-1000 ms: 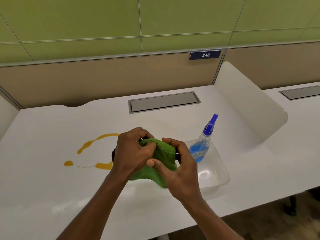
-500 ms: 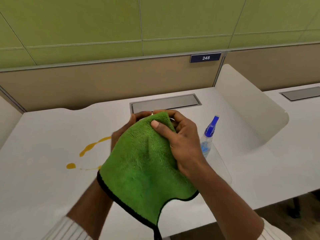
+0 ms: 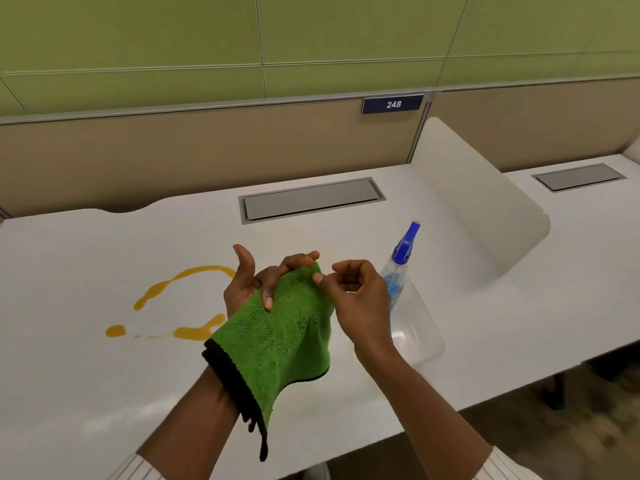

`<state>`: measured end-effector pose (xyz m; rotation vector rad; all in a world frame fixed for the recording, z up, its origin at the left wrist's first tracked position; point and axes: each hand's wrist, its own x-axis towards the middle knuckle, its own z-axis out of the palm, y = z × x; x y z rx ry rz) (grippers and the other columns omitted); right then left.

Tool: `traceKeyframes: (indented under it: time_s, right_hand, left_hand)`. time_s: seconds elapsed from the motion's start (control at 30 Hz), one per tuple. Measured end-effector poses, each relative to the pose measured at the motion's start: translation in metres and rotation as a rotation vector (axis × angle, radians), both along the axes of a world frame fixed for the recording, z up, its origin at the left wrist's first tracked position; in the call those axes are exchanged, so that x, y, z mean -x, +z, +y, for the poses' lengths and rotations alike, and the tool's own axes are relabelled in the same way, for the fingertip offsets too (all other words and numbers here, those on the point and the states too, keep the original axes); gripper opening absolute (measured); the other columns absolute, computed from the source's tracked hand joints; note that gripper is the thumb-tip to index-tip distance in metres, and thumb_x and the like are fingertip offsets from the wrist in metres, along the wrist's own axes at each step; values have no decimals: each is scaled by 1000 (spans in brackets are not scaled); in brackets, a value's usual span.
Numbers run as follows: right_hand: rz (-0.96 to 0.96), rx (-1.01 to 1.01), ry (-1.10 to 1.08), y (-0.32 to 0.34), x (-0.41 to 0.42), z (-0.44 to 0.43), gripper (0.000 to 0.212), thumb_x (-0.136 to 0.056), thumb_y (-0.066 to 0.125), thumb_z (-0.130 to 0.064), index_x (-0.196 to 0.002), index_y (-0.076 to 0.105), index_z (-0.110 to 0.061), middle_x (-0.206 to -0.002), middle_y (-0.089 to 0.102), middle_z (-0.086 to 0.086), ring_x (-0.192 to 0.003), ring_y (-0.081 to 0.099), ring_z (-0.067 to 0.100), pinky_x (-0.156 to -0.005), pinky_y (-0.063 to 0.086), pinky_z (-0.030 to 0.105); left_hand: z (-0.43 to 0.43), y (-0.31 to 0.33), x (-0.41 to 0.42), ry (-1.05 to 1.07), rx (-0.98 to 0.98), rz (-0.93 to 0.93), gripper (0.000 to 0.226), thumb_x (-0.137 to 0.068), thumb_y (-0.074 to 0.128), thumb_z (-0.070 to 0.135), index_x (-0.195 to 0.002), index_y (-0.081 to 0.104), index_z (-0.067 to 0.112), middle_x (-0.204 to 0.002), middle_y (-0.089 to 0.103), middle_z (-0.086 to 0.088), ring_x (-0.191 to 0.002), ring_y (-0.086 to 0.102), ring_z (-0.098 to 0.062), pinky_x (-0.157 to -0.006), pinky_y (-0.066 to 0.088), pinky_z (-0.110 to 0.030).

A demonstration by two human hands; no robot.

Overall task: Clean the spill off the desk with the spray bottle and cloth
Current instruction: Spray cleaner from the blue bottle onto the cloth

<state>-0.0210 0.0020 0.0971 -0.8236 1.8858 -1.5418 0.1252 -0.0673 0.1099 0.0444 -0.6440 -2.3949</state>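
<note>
A green cloth (image 3: 284,337) with a black edge hangs over my left hand (image 3: 249,282), whose fingers fold over its top edge above the white desk (image 3: 86,375). My right hand (image 3: 356,299) pinches the cloth's upper right corner between thumb and fingers. An orange-yellow spill (image 3: 187,275) curves across the desk to the left of my hands, partly hidden behind the cloth. The spray bottle (image 3: 398,268), clear with blue liquid and a blue trigger head, leans in a clear tray (image 3: 419,330) just right of my right hand.
A grey cable hatch (image 3: 308,199) is set into the desk at the back. A white curved divider (image 3: 478,202) rises on the right, with another desk beyond it. The beige partition carries a sign 248 (image 3: 393,105). The desk's front edge runs below my forearms.
The cloth went from bunched between both hands to opened out and raised, then lowered and draped over my left hand. My right hand shifted from the cloth's face to its upper right corner.
</note>
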Motion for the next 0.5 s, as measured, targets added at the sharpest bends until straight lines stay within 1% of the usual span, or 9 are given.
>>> traceKeyframes:
  time_s: [0.03, 0.07, 0.1, 0.17, 0.2, 0.27, 0.33, 0.4, 0.5]
  right_hand:
    - [50, 19, -83, -5, 4, 5, 32, -76, 91, -39, -95, 67, -31, -86, 75, -12, -80, 72, 3, -72, 57, 21]
    - [81, 37, -167, -10, 8, 10, 29, -79, 90, -37, -92, 65, -30, -85, 74, -15, -78, 70, 1, -70, 55, 19]
    - [91, 52, -244, -15, 14, 16, 29, -80, 89, -36, -91, 63, -30, -86, 72, -15, -78, 69, 2, -71, 55, 21]
    - [89, 50, -362, -25, 26, 25, 35, -80, 90, -35, -94, 58, -29, -89, 69, -10, -82, 68, 8, -77, 61, 32]
    - [101, 36, -408, -30, 33, 27, 41, -79, 90, -34, -99, 55, -28, -96, 66, -10, -88, 67, 12, -81, 63, 36]
    - [163, 15, -465, -38, 48, 27, 56, -78, 92, -31, -115, 50, -26, -115, 60, -2, -101, 63, 18, -87, 63, 40]
    - [212, 12, -453, -44, 66, 21, 72, -76, 93, -29, -130, 45, -21, -130, 54, 2, -114, 59, 21, -93, 60, 43]
    - [241, -7, -379, -48, 84, 10, 85, -74, 95, -30, -139, 42, -21, -139, 53, 3, -126, 55, 23, -101, 56, 43]
    - [207, -30, -241, -53, 105, -9, 91, -72, 95, -37, -145, 42, -26, -142, 57, -1, -131, 55, 21, -106, 52, 42]
  left_hand:
    - [0, -7, 1, 48, 13, -95, 101, -104, 19, 67, -45, 62, -3, -110, 72, -27, -144, 45, -42, -131, 12, -63]
    - [-2, -8, -1, 133, 16, -188, 98, -102, 19, 68, -39, 58, 5, -108, 74, -20, -146, 43, -38, -132, 10, -60]
    - [-2, -11, -2, 167, 12, -182, 95, -101, 21, 69, -37, 56, 7, -107, 74, -18, -145, 44, -37, -132, 12, -57]
    - [-2, -10, -3, 196, -49, -163, 91, -99, 26, 68, -37, 55, 8, -108, 74, -17, -141, 50, -35, -131, 15, -56]
    - [-3, -11, -5, 218, -75, -154, 90, -100, 28, 68, -37, 54, 9, -109, 74, -17, -139, 52, -34, -131, 15, -56]
    - [-3, -9, -7, 222, -100, -164, 89, -100, 29, 69, -38, 53, 9, -112, 72, -16, -139, 54, -33, -131, 16, -56]
    - [-2, -9, -7, 232, -123, -161, 89, -100, 30, 69, -38, 51, 9, -113, 69, -16, -140, 53, -34, -131, 16, -56]
    - [-2, -7, -7, 239, -135, -149, 87, -99, 32, 69, -38, 50, 9, -113, 69, -15, -142, 50, -35, -130, 18, -56]
    - [-4, -8, -9, 237, -101, -128, 86, -100, 32, 67, -39, 52, 9, -112, 74, -12, -140, 53, -32, -126, 24, -55]
